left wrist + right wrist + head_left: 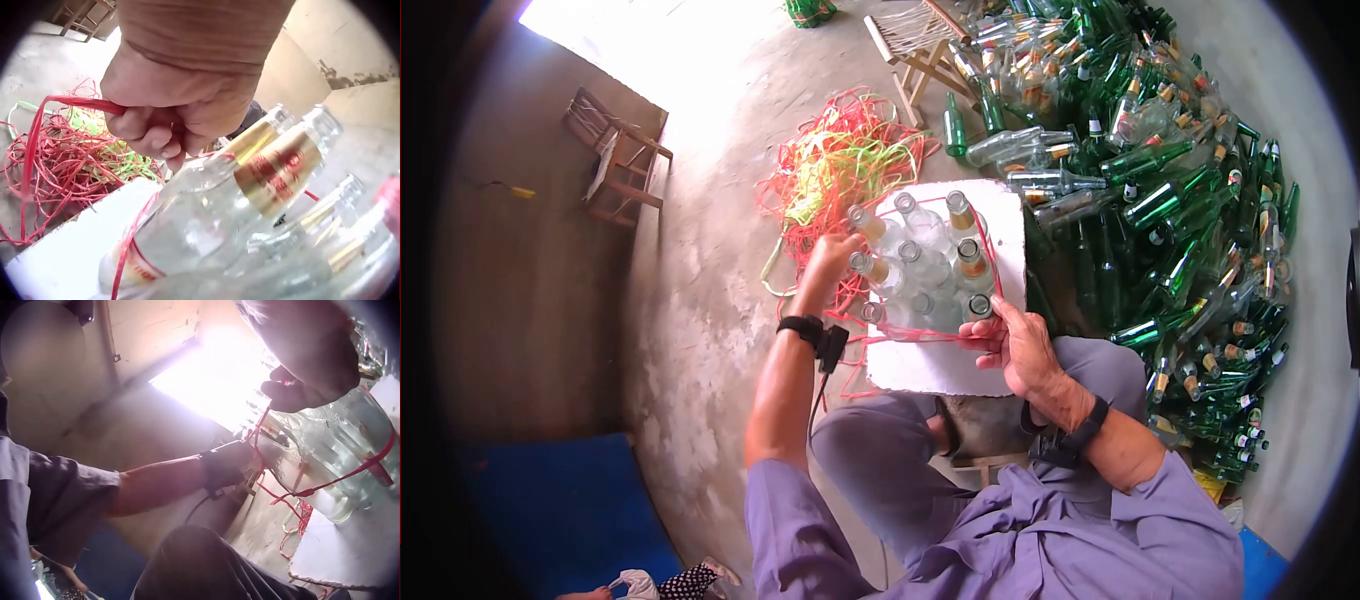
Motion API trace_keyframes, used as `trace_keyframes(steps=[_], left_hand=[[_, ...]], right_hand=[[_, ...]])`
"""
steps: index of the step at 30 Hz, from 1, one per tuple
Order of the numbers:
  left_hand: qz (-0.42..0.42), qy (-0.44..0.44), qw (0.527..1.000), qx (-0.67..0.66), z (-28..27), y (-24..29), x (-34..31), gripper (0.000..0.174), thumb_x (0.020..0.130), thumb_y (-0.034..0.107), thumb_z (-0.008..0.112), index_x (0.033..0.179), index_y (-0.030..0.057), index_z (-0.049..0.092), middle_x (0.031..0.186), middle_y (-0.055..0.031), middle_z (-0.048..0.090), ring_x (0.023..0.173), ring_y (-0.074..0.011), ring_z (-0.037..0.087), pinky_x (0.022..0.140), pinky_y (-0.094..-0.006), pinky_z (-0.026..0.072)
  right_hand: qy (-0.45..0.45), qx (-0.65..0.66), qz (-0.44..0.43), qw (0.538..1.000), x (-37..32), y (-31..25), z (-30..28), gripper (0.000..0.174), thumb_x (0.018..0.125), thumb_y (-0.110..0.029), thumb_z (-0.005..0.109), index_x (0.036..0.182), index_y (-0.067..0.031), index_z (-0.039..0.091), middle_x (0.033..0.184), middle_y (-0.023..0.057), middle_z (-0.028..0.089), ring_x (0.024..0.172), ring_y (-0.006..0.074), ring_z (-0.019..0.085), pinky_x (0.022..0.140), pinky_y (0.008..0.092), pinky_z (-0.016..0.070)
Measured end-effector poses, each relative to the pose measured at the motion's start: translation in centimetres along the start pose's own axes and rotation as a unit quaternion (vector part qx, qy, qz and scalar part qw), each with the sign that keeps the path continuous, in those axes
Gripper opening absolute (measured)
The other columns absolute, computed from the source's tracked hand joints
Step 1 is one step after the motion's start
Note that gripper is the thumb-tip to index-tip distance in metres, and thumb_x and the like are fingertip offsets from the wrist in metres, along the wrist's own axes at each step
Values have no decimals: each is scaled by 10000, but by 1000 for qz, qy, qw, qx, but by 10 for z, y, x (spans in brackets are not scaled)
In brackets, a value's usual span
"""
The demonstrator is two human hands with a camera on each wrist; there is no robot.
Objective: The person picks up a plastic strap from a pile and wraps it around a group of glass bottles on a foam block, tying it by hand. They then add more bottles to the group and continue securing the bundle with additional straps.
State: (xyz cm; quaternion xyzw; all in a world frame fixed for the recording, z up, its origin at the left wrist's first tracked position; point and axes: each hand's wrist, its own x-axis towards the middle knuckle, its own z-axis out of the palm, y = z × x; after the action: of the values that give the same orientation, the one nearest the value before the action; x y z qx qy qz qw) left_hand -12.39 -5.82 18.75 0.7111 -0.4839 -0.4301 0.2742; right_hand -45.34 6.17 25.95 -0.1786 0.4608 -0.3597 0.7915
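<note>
Several clear glass bottles (925, 265), some with gold neck labels (275, 181), stand upright in a cluster on a white board (900, 375). A red plastic strap (350, 472) runs around the outside of the group. Beside the cluster's left edge, my left hand (832, 265) grips a length of red strap (37, 137) in curled fingers (156, 137), above the bottle shoulders. At the near right corner my right hand (1030, 350) pinches the strap, its thumb close to a bottle mouth (979, 303). A bit of red shows between its fingers (284, 394).
Tangled red and yellow-green strapping (840, 170) lies on the floor beyond the board. A large heap of green and clear bottles (1140, 200) covers the floor to the right. A folding stool (920, 50) stands ahead, a wooden chair (615, 160) at left.
</note>
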Motion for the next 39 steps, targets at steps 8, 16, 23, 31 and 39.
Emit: trace_keyframes(steps=[8,16,23,31,39], left_hand=[[-16,-10,999,45,9,25,-95,253,906,154,546,802,-49,656,579,-69,581,476,-142,545,447,-315,431],[-30,-9,999,-18,5,36,-157,242,963,174,486,911,-19,621,620,-82,633,415,-131,574,346,-249,330],[-43,-44,991,-122,40,35,-196,203,930,167,517,845,2,600,650,-107,656,450,-165,623,333,-227,337],[-4,-15,989,-149,54,22,-199,227,946,190,500,846,12,600,663,-102,666,498,-153,650,354,-210,323],[-3,-49,978,-202,57,25,-210,233,932,185,514,852,2,634,718,-78,686,601,-130,668,444,-213,392]], right_hand=[[13,-77,-18,997,-1,3,-5,498,965,-459,487,879,11,628,848,153,697,627,215,693,434,271,489],[17,-91,-67,993,-3,11,-11,479,952,-460,530,897,3,640,797,130,695,518,154,642,400,247,463],[11,-153,-94,984,-6,14,-18,504,951,-470,509,914,10,655,770,125,697,484,113,591,434,222,431],[-57,-207,-84,973,-9,34,-4,503,974,-438,482,938,39,639,766,131,693,498,117,604,429,210,427],[-123,-308,-154,931,6,60,23,395,981,-344,531,1067,15,673,855,53,680,596,57,581,500,203,438]])
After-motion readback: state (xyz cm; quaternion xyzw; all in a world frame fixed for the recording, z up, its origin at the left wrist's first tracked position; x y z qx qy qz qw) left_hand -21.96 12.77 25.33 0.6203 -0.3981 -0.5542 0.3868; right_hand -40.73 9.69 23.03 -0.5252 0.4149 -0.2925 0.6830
